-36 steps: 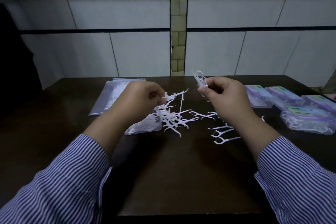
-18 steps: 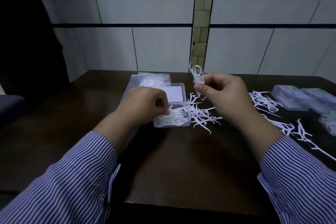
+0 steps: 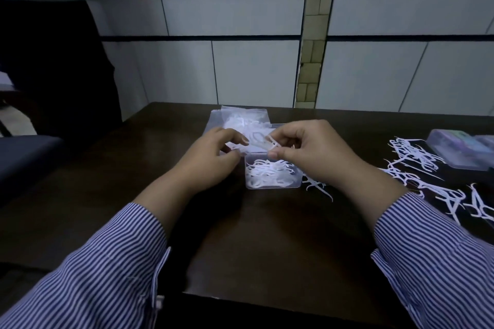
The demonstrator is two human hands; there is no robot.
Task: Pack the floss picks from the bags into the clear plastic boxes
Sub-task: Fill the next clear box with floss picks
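An open clear plastic box [image 3: 272, 185] stands mid-table with several white floss picks in it. My right hand [image 3: 307, 149] pinches a small bundle of floss picks [image 3: 271, 141] over the box's far edge. My left hand [image 3: 213, 152] hovers just left of the box, its fingers curled near the box's raised lid; what it holds is not visible. A clear bag of picks [image 3: 240, 117] lies behind both hands.
Loose floss picks [image 3: 417, 157] lie scattered on the dark table [image 3: 267, 248] at the right. Closed filled boxes [image 3: 459, 149] sit at the far right edge. A tiled wall stands behind and a dark chair at the left.
My right hand has lowered its bundle of picks from above the table down to the open box. My left hand has shifted up beside the lid. The camera has turned left.
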